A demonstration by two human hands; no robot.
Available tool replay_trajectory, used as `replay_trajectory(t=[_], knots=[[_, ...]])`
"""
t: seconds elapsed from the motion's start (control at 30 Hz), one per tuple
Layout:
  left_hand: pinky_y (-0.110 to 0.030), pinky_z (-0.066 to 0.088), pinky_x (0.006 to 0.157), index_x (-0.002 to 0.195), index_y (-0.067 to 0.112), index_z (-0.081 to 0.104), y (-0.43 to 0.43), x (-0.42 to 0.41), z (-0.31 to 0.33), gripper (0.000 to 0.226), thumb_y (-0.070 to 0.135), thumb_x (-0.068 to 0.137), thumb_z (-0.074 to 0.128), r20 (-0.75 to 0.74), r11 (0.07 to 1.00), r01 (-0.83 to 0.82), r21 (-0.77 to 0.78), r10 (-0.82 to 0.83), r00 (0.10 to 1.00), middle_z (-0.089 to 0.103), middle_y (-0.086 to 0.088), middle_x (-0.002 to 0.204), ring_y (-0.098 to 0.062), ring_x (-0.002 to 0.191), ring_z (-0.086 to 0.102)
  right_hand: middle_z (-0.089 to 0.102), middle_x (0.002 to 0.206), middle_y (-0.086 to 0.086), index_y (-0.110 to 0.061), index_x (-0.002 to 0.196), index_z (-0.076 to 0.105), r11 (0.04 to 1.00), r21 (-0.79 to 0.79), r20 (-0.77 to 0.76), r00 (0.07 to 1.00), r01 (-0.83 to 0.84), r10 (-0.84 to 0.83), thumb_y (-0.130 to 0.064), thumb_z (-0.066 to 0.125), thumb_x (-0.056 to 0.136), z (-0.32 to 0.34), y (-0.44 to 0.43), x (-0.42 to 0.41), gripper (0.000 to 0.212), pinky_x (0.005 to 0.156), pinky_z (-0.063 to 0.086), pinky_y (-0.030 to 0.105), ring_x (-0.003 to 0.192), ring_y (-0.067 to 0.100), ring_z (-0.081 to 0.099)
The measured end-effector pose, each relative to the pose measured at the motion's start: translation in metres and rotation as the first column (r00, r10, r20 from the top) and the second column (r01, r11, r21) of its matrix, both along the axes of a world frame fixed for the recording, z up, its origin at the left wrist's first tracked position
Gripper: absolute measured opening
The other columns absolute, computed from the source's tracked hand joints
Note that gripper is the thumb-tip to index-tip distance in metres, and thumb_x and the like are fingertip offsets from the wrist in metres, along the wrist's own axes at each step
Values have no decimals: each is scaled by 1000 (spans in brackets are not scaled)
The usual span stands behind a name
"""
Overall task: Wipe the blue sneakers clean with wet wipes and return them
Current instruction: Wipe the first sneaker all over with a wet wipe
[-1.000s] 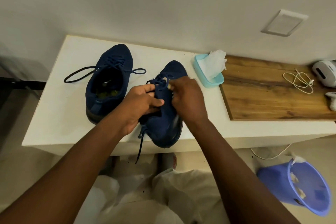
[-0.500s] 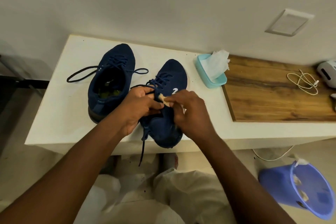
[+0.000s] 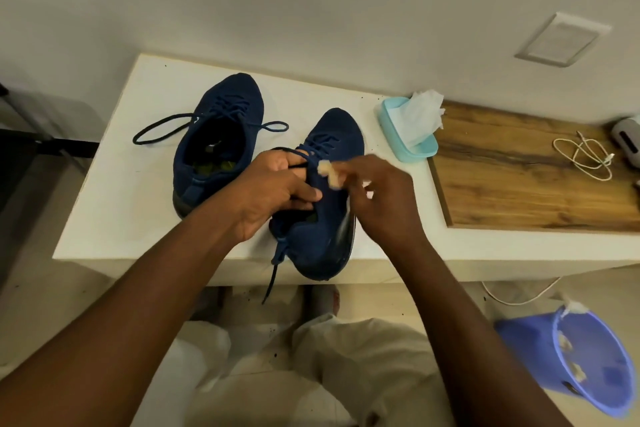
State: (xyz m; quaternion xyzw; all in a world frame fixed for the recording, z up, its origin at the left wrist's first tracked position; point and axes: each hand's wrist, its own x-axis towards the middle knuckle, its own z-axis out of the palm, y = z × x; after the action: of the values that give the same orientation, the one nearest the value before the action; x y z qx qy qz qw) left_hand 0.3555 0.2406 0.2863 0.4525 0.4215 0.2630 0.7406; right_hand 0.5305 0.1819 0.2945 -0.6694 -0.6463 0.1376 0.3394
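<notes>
Two dark blue sneakers stand on the white table (image 3: 114,204). The left sneaker (image 3: 218,135) sits untouched with its laces spread out. My left hand (image 3: 273,191) grips the collar and laces of the right sneaker (image 3: 329,218), whose heel hangs over the table's front edge. My right hand (image 3: 381,198) pinches a small crumpled wet wipe (image 3: 329,173) just above that sneaker's side; the hand is blurred by motion. A light blue wipes box (image 3: 405,135) with a wipe sticking out stands to the right of the sneakers.
A wooden board (image 3: 519,184) covers the table's right part, with a white cable (image 3: 585,156) and a white device (image 3: 627,139) on it. A blue bin (image 3: 568,360) with used wipes stands on the floor at lower right. A wall rises behind the table.
My right hand has drawn back from the sneaker's upper toward the right, and the crumpled wipe now shows between its fingers. My left hand keeps its hold on the right sneaker.
</notes>
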Motion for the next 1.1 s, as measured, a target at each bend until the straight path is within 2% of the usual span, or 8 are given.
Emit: replay_trajectory(t=[0.1,0.23,0.47,0.6,0.8,0.9,1.0,1.1], knots=[[-31,61,75,121,7,65,-10,4,1,46,-16,82,67,-45,993,118,-1,-118,992,77,-9,107,-24,99,74,72,104,3,-16,107,76,996,23,44,996,81,-82,-6,54,90,-4,19,-8,29,86,54,41,96,19,66],[-32,60,75,120,7,67,-14,1,3,46,-17,81,67,-88,989,148,9,-147,985,77,-9,104,-25,98,74,72,101,-1,-15,102,77,995,37,-27,996,-89,90,0,63,87,-2,-3,-6,25,84,51,21,96,9,65],[-32,63,71,99,10,71,-17,12,7,30,-13,79,67,-248,973,172,157,-130,960,78,-6,87,-26,80,75,68,115,4,-16,121,69,966,-87,14,969,245,-245,-9,60,92,-22,13,27,30,89,46,25,105,16,61],[-43,64,70,98,16,73,-24,17,-3,19,19,81,81,-336,955,163,249,-73,939,78,-5,83,-28,80,75,68,104,2,-17,109,73,976,-192,35,995,102,-96,-11,64,89,-22,-13,13,23,82,51,27,92,14,63],[-37,55,67,75,20,59,-47,37,-3,40,57,79,76,-648,723,349,597,178,741,61,3,60,-14,60,59,67,113,9,-15,118,69,908,-265,118,945,326,-305,-11,68,87,-37,9,55,31,80,39,23,103,24,62],[-31,45,58,74,24,48,-47,36,7,47,64,80,71,-660,580,385,718,391,642,53,10,65,-11,62,54,68,113,6,-16,114,72,913,-277,58,953,301,-297,-10,66,88,-43,10,51,28,74,39,15,101,20,63],[-30,40,65,78,30,45,-36,33,8,44,60,74,78,-459,359,306,882,500,735,49,14,74,-11,67,48,72,101,-4,-21,101,76,934,-273,-5,971,230,-241,-14,67,87,-43,-2,48,18,70,42,9,89,8,63],[-38,32,108,131,38,53,-30,33,-9,64,68,77,70,-618,430,500,752,196,761,51,8,140,-16,130,45,72,96,-8,-22,97,76,973,-200,-137,980,114,-143,-16,70,88,-39,-8,47,13,77,48,13,90,4,63]])
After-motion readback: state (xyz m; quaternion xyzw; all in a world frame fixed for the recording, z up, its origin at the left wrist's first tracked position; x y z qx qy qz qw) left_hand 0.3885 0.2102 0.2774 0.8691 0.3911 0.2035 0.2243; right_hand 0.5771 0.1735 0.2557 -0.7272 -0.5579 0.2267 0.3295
